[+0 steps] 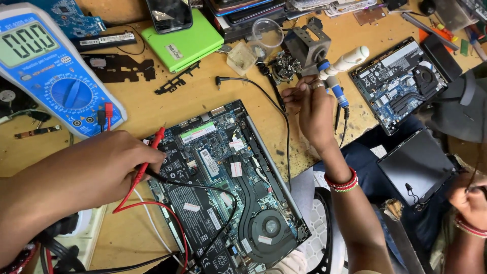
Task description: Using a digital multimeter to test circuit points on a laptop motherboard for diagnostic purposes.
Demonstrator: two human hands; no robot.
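My left hand (109, 165) sits at the left edge of an opened laptop (228, 203) whose circuit board and fan are exposed. It grips a red test probe (152, 147) together with a black lead, and the probe tip rests near the board's upper left corner. Red and black wires loop from the hand across the board. A blue digital multimeter (45, 66) lies at the upper left with the leads plugged into it. My right hand is out of sight.
A co-worker's hand (312, 109) with red bracelets reaches up to a soldering iron (345, 63) and its stand (307, 43). Their other hand (469, 198) is at the right edge. A second opened laptop (401, 81), a green case (182, 43), a phone (170, 14) and loose parts crowd the wooden bench.
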